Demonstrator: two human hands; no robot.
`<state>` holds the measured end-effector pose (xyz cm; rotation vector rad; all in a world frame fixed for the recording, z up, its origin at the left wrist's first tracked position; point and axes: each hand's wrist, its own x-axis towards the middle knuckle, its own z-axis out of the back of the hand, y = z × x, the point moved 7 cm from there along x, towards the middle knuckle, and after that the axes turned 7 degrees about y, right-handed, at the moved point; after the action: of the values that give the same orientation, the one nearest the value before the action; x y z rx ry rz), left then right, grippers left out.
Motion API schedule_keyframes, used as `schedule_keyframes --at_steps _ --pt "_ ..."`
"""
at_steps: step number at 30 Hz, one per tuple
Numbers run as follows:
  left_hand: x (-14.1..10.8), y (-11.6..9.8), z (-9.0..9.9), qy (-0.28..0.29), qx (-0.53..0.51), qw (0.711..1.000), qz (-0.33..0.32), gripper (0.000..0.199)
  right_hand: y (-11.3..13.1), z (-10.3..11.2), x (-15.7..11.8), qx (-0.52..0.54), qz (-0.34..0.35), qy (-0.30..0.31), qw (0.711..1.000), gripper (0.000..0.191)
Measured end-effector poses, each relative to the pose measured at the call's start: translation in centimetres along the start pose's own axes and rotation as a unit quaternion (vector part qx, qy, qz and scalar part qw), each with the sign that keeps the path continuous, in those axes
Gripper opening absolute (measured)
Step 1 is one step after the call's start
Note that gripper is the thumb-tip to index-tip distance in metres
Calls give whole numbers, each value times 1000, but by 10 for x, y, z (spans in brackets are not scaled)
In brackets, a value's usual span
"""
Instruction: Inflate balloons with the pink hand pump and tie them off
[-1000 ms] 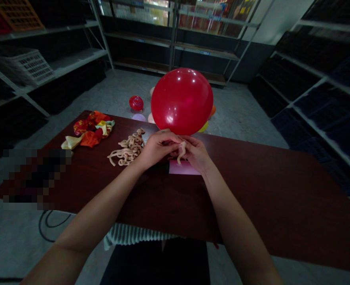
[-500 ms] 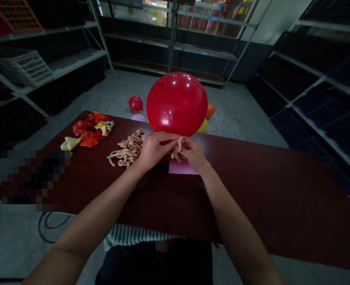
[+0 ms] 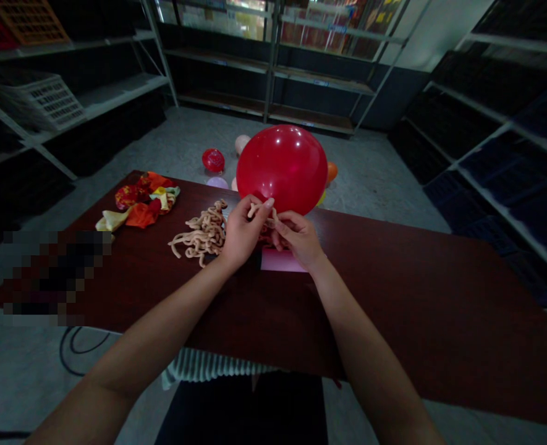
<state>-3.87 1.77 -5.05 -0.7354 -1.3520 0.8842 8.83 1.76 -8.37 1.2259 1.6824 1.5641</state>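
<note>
A large inflated red balloon (image 3: 282,167) stands just beyond my hands, its near side close to my fingers. My left hand (image 3: 246,232) pinches one part of a beige cord (image 3: 253,210) between thumb and finger. Right beside it, my right hand (image 3: 298,238) is closed on the same cord near the balloon's lower side. The balloon's neck is hidden by my fingers. Under my hands lies a pink flat piece (image 3: 282,260) on the dark brown table (image 3: 394,296). Left of my hands is a tangled pile of beige cords (image 3: 206,232).
Uninflated coloured balloons (image 3: 143,213) lie at the table's left, near a pixelated patch. Beyond the table, several inflated balloons, one small and red (image 3: 213,161), rest on the floor. Shelves with crates (image 3: 55,102) line the sides; a black cable (image 3: 64,352) lies on the floor at left.
The red balloon has moved slightly right and down. My left hand has turned, with its thumb raised, and the cord is now stretched between both hands.
</note>
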Motion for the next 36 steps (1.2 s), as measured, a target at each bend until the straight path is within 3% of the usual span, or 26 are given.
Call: schedule_keyframes --at_steps 4,7,10,15,18,21,29,36 --pt "2 2 -7 69 -68 995 29 55 0 2 0 12 13 -14 1000 31" --pt "3 -8 -10 120 -46 992 -16 43 2 9 0 24 39 -56 997 32" --pt "2 -24 -12 158 47 981 -105 23 3 13 0 25 58 -81 995 29" --pt "-7 -34 -14 187 258 925 -206 33 3 15 0 -35 74 -121 989 28" --pt "-13 -33 -14 189 372 873 -250 40 6 15 -1 -73 87 -142 983 31" --pt "-16 -34 -13 173 417 848 -276 37 9 12 -2 -107 108 -142 978 29" --pt "-15 -36 -15 137 427 855 -263 31 6 15 -6 -148 135 -208 957 26" --pt "-12 -44 -18 158 445 840 -265 22 13 14 -16 -233 167 -262 921 18"
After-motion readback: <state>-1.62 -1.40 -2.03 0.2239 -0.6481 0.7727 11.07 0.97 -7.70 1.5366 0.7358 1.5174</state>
